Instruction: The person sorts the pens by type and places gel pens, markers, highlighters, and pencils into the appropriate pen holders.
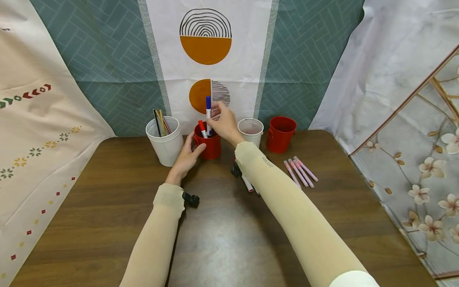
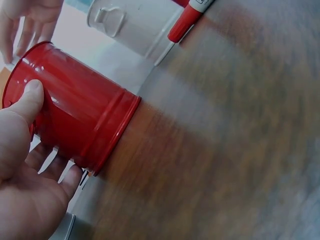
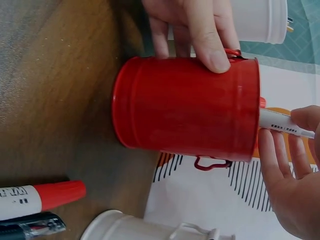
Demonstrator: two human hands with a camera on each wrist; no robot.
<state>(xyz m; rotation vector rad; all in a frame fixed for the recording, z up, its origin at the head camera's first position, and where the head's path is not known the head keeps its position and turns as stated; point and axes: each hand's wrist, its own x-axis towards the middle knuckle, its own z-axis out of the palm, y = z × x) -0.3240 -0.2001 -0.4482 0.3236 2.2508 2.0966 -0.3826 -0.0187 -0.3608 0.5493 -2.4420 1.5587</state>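
Note:
A small red metal bucket (image 1: 213, 150) stands upright at the back of the table. My left hand (image 1: 186, 157) holds its left side, the thumb (image 2: 29, 102) on the near wall and the other fingers behind. Over its mouth my right hand (image 1: 226, 124) pinches a white marker with a blue cap (image 1: 208, 103). This marker stands upright, cap up, its lower end inside the rim. A red-capped marker (image 1: 202, 126) leans in the same bucket. In the right wrist view, the white barrel (image 3: 276, 120) shows between thumb and fingers.
To the left is a white bucket (image 1: 165, 147) with several pencils. Another white bucket (image 1: 251, 128) and a second red bucket (image 1: 280, 137) stand to the right. Several pink markers (image 1: 301, 172) lie right of my right arm. A red-and-white marker (image 3: 37, 200) and a dark pen (image 3: 32, 226) lie partly under that arm.

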